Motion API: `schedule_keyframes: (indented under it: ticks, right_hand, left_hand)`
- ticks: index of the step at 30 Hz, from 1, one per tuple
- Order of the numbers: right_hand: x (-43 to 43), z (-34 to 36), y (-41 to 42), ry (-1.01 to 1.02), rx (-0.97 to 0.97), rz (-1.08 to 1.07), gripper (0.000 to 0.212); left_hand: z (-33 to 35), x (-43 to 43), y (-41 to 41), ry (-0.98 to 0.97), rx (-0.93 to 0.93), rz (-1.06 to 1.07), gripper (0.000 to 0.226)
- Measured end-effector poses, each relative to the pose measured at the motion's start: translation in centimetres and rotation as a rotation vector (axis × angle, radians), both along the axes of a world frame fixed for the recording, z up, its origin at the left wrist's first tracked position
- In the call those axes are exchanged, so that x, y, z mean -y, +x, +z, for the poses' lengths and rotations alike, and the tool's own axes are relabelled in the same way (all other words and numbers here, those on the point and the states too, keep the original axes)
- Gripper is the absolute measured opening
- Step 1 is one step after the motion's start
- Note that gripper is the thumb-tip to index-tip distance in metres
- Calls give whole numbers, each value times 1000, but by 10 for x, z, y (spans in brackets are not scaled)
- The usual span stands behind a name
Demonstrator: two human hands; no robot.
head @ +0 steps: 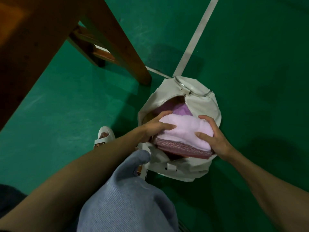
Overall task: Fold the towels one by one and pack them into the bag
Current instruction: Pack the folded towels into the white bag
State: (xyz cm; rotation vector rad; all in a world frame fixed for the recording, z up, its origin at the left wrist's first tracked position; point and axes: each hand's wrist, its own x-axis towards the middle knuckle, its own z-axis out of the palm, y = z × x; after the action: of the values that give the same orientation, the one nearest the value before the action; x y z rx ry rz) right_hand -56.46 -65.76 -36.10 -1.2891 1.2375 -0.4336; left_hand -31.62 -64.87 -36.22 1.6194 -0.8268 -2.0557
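Sitting in the open mouth of a white soft fabric backpack [206, 107], a folded pale pink terry towel [184, 129] is gripped at both ends. The left hand [155, 128] clasps its left end, with the fingers curled over the far edge and the thumb laid on the top face. The right hand [215, 136] clasps its right end the same way, the fingers wrapped round the far corner and the thumb pressed down on the top near the front edge. Both hands are closed firmly round the cloth, neither one spread flat.

Directly under the pale towel, and touching it, lies a folded dusty-rose towel with a woven pattern [182, 149], its near edge showing along the front of the opening. Further back inside the bag a purple fluffy towel [181, 109] shows just beyond the pale one. The silver zip [194, 93] stands undone across the top of the bag, and a small white strap tab [171, 167] sits on the bag's near side.

The bag stands on a green smooth floor [250, 64], on which a white painted line [197, 36] runs away from the bag's far side. A brown wooden furniture leg [117, 39] slants down to the floor just left of the bag. A foot in a white strapped sandal [105, 134] rests on the floor left of the bag, and a knee in blue-grey trousers [127, 195] is raised in the foreground between the two forearms.
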Motion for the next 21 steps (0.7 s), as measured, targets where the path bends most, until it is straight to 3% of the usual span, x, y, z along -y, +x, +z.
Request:
schedule_keyframes:
  ticks: [5, 10, 17, 21]
  right_hand:
    - [-3, -7, 5, -17, -43, 111, 63]
    - [6, -2, 15, -73, -32, 130, 60]
    - [6, -1, 11, 138, 24, 144, 47]
    - [15, 2, 13, 216, 48, 152, 50]
  left_hand:
    - [-4, -4, 10, 40, 22, -86, 69]
    - [-4, -6, 21, 78, -10, 5, 60]
    - [-10, -4, 22, 207, -55, -91, 66]
    - [-3, -1, 25, 253, -86, -69, 55]
